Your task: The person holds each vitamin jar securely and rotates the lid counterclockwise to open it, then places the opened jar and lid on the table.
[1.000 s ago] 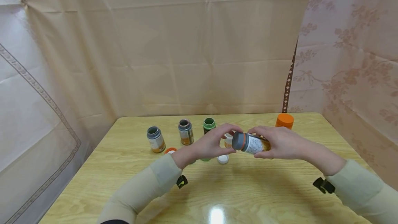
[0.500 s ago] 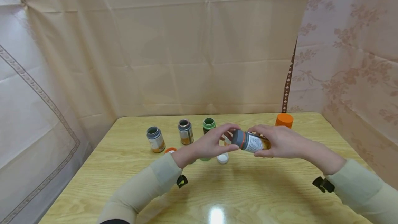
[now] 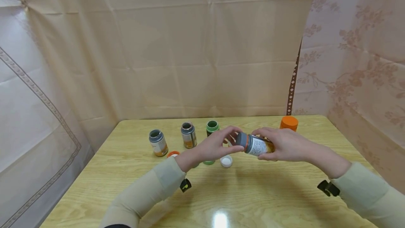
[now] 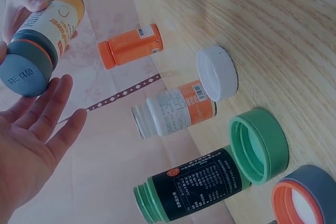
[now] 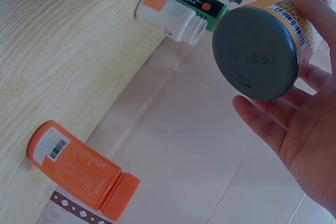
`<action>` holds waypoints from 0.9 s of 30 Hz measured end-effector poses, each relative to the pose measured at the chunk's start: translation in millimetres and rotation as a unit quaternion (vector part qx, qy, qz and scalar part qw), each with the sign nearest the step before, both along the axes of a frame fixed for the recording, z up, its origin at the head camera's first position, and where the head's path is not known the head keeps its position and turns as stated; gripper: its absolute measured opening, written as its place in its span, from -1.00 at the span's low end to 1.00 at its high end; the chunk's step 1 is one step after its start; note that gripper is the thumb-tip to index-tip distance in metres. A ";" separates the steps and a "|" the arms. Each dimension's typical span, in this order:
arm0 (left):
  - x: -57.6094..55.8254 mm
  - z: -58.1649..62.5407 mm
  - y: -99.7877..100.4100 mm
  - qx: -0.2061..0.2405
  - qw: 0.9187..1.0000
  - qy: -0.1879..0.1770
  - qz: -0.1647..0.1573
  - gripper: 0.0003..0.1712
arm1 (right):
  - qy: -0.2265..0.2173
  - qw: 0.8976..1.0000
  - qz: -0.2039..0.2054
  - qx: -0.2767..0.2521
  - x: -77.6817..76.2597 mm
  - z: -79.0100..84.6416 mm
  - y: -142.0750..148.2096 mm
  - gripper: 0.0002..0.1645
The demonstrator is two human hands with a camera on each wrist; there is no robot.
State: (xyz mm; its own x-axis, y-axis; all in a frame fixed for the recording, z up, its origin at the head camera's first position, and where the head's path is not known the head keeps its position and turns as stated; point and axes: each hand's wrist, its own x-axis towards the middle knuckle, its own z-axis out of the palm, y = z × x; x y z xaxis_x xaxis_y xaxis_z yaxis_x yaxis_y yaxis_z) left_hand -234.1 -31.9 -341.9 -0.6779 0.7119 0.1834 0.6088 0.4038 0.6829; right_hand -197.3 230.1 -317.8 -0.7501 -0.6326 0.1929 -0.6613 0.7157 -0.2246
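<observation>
In the head view a grey bottle (image 3: 260, 146) with a white and orange label is held tilted above the table. My right hand (image 3: 283, 144) grips it round the body, thumb on one side and fingers on the other. The bottle's grey cap (image 3: 242, 141) with its orange ring points left and sits on the neck. My left hand (image 3: 218, 145) pinches this cap between thumb and fingers. In the left wrist view that hand's outer fingers (image 4: 65, 129) stretch out clear of the cap. The right wrist view shows the bottle's dark base (image 5: 254, 53).
Two uncapped grey bottles (image 3: 159, 143) (image 3: 189, 135), a green one (image 3: 212, 126) and a white one (image 4: 173, 111) stand behind my left hand. Loose caps lie before them: white (image 3: 226, 161), green (image 4: 262, 145), grey-orange (image 4: 310, 198). A capped orange bottle (image 3: 288, 123) stands back right.
My left thumb and fingers have shifted round the cap, the thumb now further over its front. The right hand and bottle have barely moved.
</observation>
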 end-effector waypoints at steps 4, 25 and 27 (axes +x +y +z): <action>0.0 0.2 -0.3 -0.001 1.000 0.023 -0.002 -0.27 | 0.003 1.000 0.000 0.000 -0.3 -1.0 0.3 -0.23; -2.5 -0.5 -0.3 0.031 0.993 0.087 -0.072 -0.36 | 0.010 1.000 0.006 -0.007 -0.3 -2.4 0.6 -0.25; -2.1 -0.1 -0.5 0.031 0.994 0.074 -0.070 -0.38 | 0.012 1.000 0.008 -0.008 -0.4 -2.6 0.7 -0.26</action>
